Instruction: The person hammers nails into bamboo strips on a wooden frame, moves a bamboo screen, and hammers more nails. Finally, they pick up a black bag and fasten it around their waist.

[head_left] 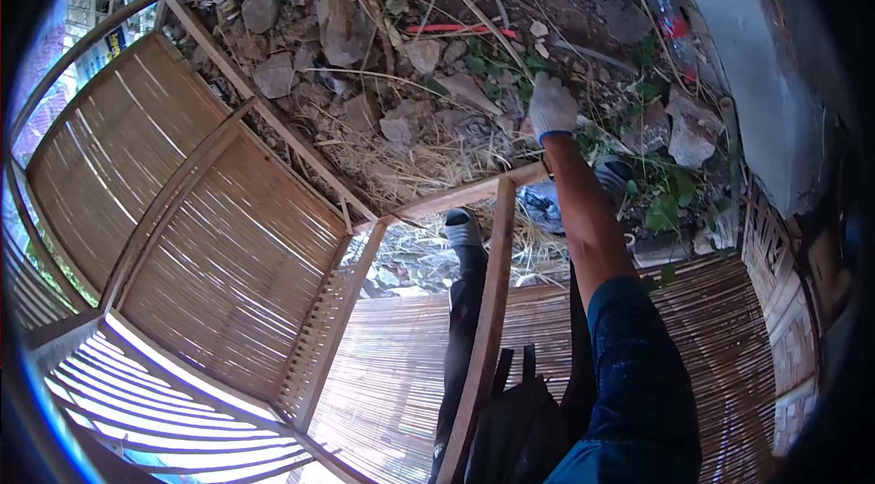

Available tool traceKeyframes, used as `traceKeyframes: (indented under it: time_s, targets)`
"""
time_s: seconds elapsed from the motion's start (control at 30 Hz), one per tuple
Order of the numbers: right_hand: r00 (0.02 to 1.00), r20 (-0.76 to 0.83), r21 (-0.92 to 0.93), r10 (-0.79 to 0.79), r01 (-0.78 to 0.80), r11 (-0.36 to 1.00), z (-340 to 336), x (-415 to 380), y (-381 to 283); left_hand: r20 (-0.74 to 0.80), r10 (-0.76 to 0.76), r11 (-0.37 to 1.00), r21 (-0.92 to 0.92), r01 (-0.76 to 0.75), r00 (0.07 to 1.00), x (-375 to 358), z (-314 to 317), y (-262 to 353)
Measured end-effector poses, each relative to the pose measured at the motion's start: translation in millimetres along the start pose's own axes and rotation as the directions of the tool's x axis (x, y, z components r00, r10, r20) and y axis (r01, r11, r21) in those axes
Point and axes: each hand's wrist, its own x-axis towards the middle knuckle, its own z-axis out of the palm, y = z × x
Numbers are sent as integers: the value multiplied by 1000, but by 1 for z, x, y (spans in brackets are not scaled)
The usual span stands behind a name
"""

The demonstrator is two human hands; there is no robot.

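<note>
My right hand (553,106), in a white knit glove with a blue cuff, reaches out over the rubble. Its fingers look closed around the lower end of a long thin stick (474,10), which runs up and left across the stones. Green leaves (492,65) and dry straw lie close around the glove. Below the wrist passes a wooden beam (460,197) of a frame. My left hand is out of view.
Slatted bamboo panels (228,256) in wooden frames stand at left. Broken stones (342,28) and a red strip (460,29) cover the ground ahead. A pale wall (775,74) rises at right. My feet straddle a wooden post (488,320).
</note>
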Motion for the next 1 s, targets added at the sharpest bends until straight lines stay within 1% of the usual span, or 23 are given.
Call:
traceKeyframes:
  time_s: [0.07,0.1,0.2,0.23,0.27,0.3,0.37,0.4,0.43,0.47,0.5,0.57,0.63,0.67,0.7,0.73,0.77,0.8,0.87,0.9,0.93,1.0]
  targets:
    - [999,37,116,-14,9,993,-9,3,4,-13,9,1000,-1,-9,1000,-2,-1,1]
    - [997,44,278,-71,56,959,-18,1,11,-18,13,1000,0,-13,1000,-3,-3,2]
    - [980,180,524,-84,-23,852,-52,-4,26,-35,14,1000,-17,-15,999,-9,-9,4]
    - [977,181,595,-108,-21,803,-77,-11,33,-45,16,999,-28,-17,999,-12,-11,5]
    - [986,0,649,-167,127,750,-80,-18,41,-53,18,999,-35,-19,998,-15,-14,7]
    - [973,190,729,-132,-50,682,-86,-27,51,-66,22,999,-44,-25,998,-18,-16,10]
    - [936,327,821,-132,-212,530,-121,-44,58,-96,31,998,-55,-36,995,-24,-24,15]
    - [949,279,869,-145,-185,458,-140,-54,59,-106,32,997,-68,-39,994,-25,-27,16]
    - [936,328,937,-125,-305,169,-154,-64,61,-125,38,996,-72,-48,991,-30,-31,19]
    - [915,378,908,-137,-396,-137,-167,-73,61,-142,39,995,-82,-51,989,-34,-35,22]
    - [893,416,909,-171,-411,70,-176,-82,73,-158,40,994,-91,-54,987,-39,-39,25]
    - [899,410,904,-151,-379,198,-205,-98,86,-185,44,991,-116,-67,982,-45,-45,29]
    - [904,405,912,-140,-388,130,-258,-117,81,-208,59,987,-132,-88,976,-51,-52,34]
    - [901,406,914,-151,-404,43,-292,-127,74,-223,77,985,-137,-110,972,-56,-56,35]
    - [899,405,910,-167,-414,-19,-326,-138,66,-234,114,980,-132,-148,966,-58,-57,37]
    - [871,450,880,-199,-471,-69,-362,-152,56,-244,175,969,-127,-211,954,-61,-59,37]
    - [888,396,905,-233,-420,-62,-381,-165,50,-252,264,944,-128,-303,931,-62,-62,38]
    - [881,400,896,-255,-434,-93,-399,-178,45,-262,32,971,-222,-93,964,-72,-58,45]
    - [871,394,879,-294,-450,-156,-443,-202,33,-280,-30,931,-358,-75,960,-66,-67,55]
    - [868,376,843,-325,-466,-269,-450,-217,32,-255,36,954,-278,-109,966,-65,-70,53]
    - [847,422,791,-323,-518,-325,-480,-234,20,-193,47,962,-256,-97,980,-69,-74,52]
    - [845,430,828,-319,-510,-233,-504,-271,7,-270,121,974,-155,-167,955,-70,-77,52]
